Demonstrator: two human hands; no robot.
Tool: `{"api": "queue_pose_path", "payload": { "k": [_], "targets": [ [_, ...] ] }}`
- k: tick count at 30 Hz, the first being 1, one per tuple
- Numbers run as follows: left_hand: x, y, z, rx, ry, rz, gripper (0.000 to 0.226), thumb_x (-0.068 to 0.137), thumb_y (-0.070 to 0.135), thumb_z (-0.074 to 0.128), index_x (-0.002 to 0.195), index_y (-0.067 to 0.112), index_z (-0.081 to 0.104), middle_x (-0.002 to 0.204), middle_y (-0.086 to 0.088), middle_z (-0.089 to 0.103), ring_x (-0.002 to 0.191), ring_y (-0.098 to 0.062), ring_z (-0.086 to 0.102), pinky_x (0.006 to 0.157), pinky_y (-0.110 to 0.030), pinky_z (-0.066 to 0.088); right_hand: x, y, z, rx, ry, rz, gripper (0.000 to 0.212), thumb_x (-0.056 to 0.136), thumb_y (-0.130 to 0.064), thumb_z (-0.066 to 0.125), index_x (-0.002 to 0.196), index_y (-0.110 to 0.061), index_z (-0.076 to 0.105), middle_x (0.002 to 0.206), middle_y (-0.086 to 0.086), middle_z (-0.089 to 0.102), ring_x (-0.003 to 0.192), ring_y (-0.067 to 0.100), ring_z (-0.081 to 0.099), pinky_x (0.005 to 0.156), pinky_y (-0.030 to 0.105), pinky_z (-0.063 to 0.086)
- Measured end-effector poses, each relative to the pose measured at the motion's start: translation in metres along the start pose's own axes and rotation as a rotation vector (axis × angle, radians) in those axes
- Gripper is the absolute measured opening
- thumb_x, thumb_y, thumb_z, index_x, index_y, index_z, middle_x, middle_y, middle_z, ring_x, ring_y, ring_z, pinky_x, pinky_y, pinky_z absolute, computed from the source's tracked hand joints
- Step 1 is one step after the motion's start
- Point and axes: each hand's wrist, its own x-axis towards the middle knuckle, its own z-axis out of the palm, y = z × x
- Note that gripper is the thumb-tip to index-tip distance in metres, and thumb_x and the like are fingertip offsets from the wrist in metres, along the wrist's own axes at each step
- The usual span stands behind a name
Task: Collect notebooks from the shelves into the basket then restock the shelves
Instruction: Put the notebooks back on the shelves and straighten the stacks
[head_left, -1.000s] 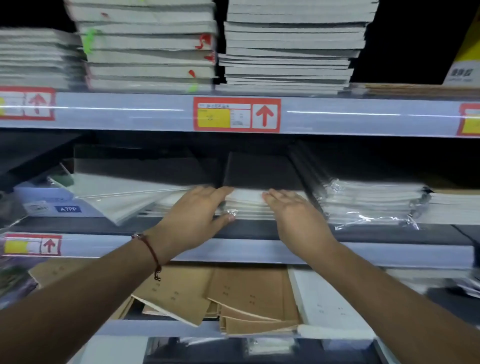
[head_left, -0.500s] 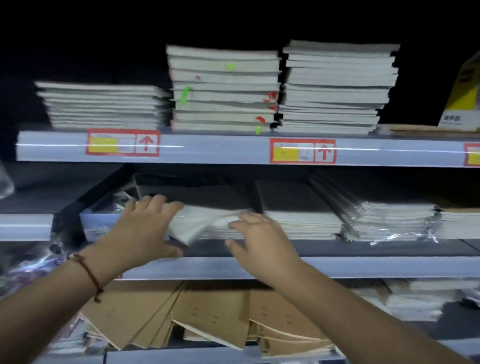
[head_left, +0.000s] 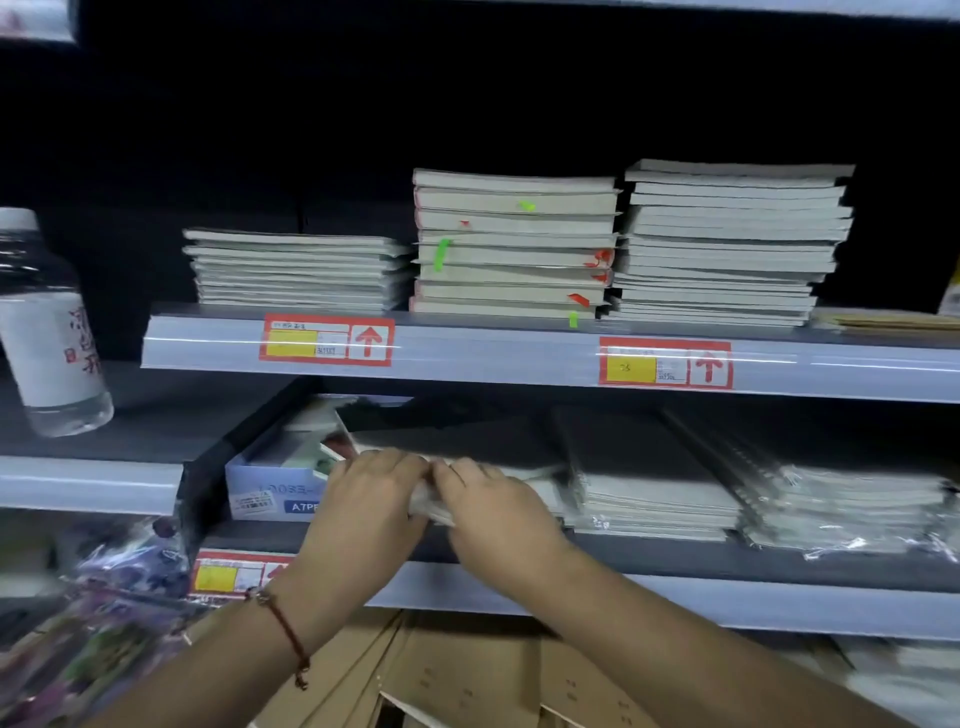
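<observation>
Both hands — left hand and right hand — are gripping a black-covered notebook stack, fingers curled round its front edge. It is lying on the middle shelf.

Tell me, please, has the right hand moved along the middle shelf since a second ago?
Yes. The right hand has moved left, from the dark notebook stack to the leaning stack beside the blue box.

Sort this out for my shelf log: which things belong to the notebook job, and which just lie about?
Job: left hand and right hand on the dark notebook stack; upper notebook stacks.
Lying about: water bottle; blue box; brown envelopes.
</observation>
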Motion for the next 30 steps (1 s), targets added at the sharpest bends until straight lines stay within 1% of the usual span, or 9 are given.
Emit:
{"api": "queue_pose_path", "payload": {
  "k": [2, 4, 7, 11, 16, 18, 23, 26, 30],
  "targets": [
    [-0.006, -0.004, -0.003, -0.098, -0.031, 0.024, 0.043, 0.068, 0.042, 0.078, 0.108, 0.034, 0.065, 0.110, 0.012, 0.065, 0.106, -0.018, 0.057, 0.087, -0.034, 0.042, -0.008, 0.012, -0.004, -0.009, 0.007, -0.057, 0.054, 0.093, -0.016, 0.048, 0.145, -0.014, 0.034, 0.125, 0.007, 0.048, 0.113, 0.029, 0.050, 0.080, 0.043, 0.048],
    [-0.011, -0.015, -0.010, -0.173, -0.141, 0.012, 0.070, 0.066, 0.079, 0.057, 0.128, 0.046, 0.051, 0.141, 0.019, 0.043, 0.137, -0.014, 0.032, 0.109, -0.038, 0.030, -0.017, 0.020, -0.006, -0.018, 0.007, -0.094, 0.054, 0.095, -0.020, 0.048, 0.147, -0.018, 0.032, 0.128, 0.004, 0.045, 0.116, 0.026, 0.048, 0.082, 0.043, 0.050],
    [-0.010, -0.030, -0.025, -0.185, -0.224, -0.087, 0.112, 0.049, 0.103, 0.031, 0.147, 0.049, 0.023, 0.149, 0.019, 0.017, 0.146, -0.016, 0.008, 0.118, -0.042, 0.018, -0.028, 0.026, -0.008, 0.020, 0.006, -0.109, 0.054, 0.096, -0.017, 0.047, 0.147, -0.019, 0.032, 0.134, 0.001, 0.043, 0.121, 0.023, 0.044, 0.086, 0.039, 0.048],
    [0.005, -0.044, -0.044, -0.156, -0.279, -0.191, 0.124, 0.045, 0.094, 0.046, 0.150, 0.031, 0.022, 0.124, 0.013, 0.030, 0.129, -0.015, 0.030, 0.107, -0.038, 0.038, -0.039, 0.037, -0.005, 0.105, -0.004, -0.082, 0.050, 0.093, -0.011, 0.047, 0.141, -0.021, 0.038, 0.136, -0.004, 0.040, 0.123, 0.017, 0.040, 0.093, 0.034, 0.045],
    [0.004, -0.056, -0.049, -0.529, -0.525, -0.178, 0.103, 0.048, 0.086, 0.070, 0.136, 0.049, 0.029, 0.128, 0.034, 0.038, 0.110, 0.017, 0.047, 0.083, -0.002, 0.038, -0.047, 0.063, -0.007, 0.112, -0.023, -0.040, 0.047, 0.094, -0.021, 0.052, 0.139, -0.024, 0.040, 0.143, -0.011, 0.037, 0.128, 0.011, 0.038, 0.096, 0.026, 0.039],
    [0.002, -0.049, -0.040, -0.531, -0.537, -0.158, 0.100, 0.054, 0.078, 0.075, 0.138, 0.052, 0.026, 0.136, 0.032, 0.039, 0.112, 0.020, 0.046, 0.089, -0.006, 0.040, -0.048, 0.073, -0.005, 0.059, -0.026, -0.007, 0.045, 0.095, -0.030, 0.053, 0.138, -0.025, 0.040, 0.143, -0.012, 0.038, 0.126, 0.013, 0.041, 0.095, 0.027, 0.038],
    [-0.010, -0.029, -0.014, -0.337, -0.380, -0.134, 0.108, 0.055, 0.093, 0.052, 0.147, 0.054, 0.011, 0.155, 0.019, 0.029, 0.147, -0.011, 0.020, 0.114, -0.038, 0.033, -0.053, 0.082, 0.001, 0.046, -0.020, 0.060, 0.062, 0.095, -0.044, 0.053, 0.149, -0.027, 0.028, 0.148, -0.010, 0.034, 0.133, 0.013, 0.036, 0.103, 0.025, 0.032],
    [-0.016, -0.016, -0.012, -0.313, -0.336, -0.128, 0.095, 0.069, 0.081, 0.051, 0.149, 0.050, 0.011, 0.157, 0.015, 0.029, 0.147, -0.009, 0.019, 0.113, -0.030, 0.029, -0.057, 0.075, 0.006, 0.022, 0.033, 0.010, 0.070, 0.095, -0.057, 0.044, 0.154, -0.027, 0.020, 0.150, -0.006, 0.034, 0.136, 0.014, 0.032, 0.112, 0.025, 0.024],
    [-0.018, -0.004, -0.010, -0.296, -0.310, -0.085, 0.081, 0.081, 0.069, 0.048, 0.151, 0.043, 0.016, 0.152, 0.017, 0.035, 0.139, -0.005, 0.033, 0.105, -0.020, 0.031, -0.051, 0.078, 0.017, -0.016, 0.049, -0.100, 0.058, 0.098, -0.050, 0.027, 0.151, -0.025, 0.028, 0.150, -0.002, 0.042, 0.133, 0.017, 0.042, 0.109, 0.031, 0.035]
  ]
}}
